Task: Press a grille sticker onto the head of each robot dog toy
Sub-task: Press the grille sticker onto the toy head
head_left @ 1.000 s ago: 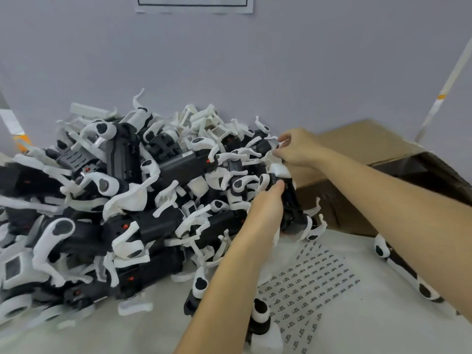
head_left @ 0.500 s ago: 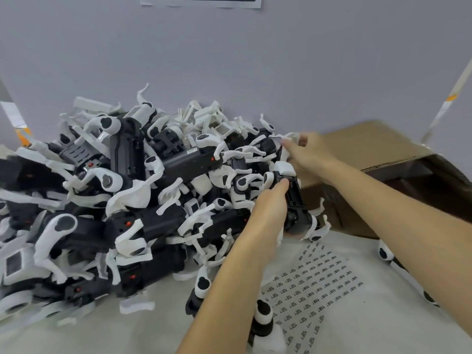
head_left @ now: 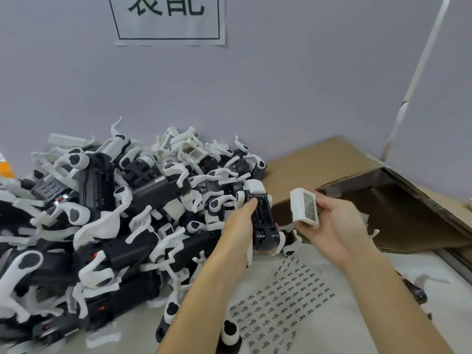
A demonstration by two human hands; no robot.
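The pile of robot dog toys (head_left: 107,226) fills the bench's left side, and the left hand (head_left: 237,226) keeps its fingers gripping one black toy body (head_left: 263,221) at the pile's right edge. The right hand (head_left: 332,223) has come away from the pile and now holds a white head (head_left: 305,208) with its grille sticker showing, just beside that body, so this head looks done.

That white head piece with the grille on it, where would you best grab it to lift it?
Probably by its plain white side walls, coming from the right, much as the right hand holds the white head piece now. Its boxy shape gives flat opposite sides for thumb and fingers, and this keeps them off the grille sticker on the face that is turned toward the camera.
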